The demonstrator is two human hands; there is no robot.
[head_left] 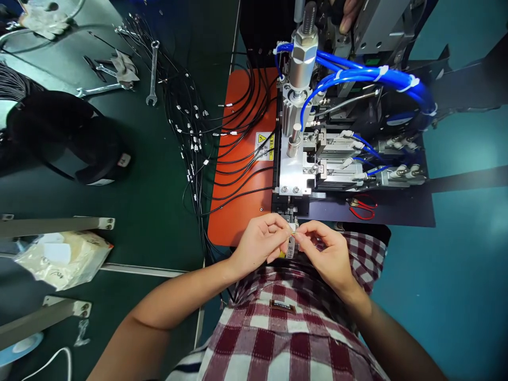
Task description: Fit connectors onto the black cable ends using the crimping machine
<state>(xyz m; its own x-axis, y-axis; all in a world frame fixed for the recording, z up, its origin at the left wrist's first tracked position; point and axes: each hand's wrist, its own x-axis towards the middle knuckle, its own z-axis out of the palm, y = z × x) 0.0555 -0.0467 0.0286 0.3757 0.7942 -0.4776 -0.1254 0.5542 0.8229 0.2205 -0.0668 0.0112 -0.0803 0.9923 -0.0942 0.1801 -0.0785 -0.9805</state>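
Note:
My left hand (pixel 262 239) and my right hand (pixel 323 253) meet just in front of the machine's near edge, fingertips pinched together on a small metal connector (pixel 293 229) at the end of a thin black cable. Both hands are closed in a pinch around that piece. Directly behind them stands the metal press machine (pixel 301 159) with a silver cylinder and blue air hoses (pixel 369 74). Several black cables (pixel 246 137) lie across the orange plate (pixel 234 217) to the left of the machine.
More black cables with metal tips (pixel 186 127) spread over the green table. Wrenches (pixel 153 71) and pliers lie at the back left, a black roll-like object (pixel 67 137) at left, a plastic bag (pixel 63 256) at near left. Another person's fingers (pixel 349 16) show at the top.

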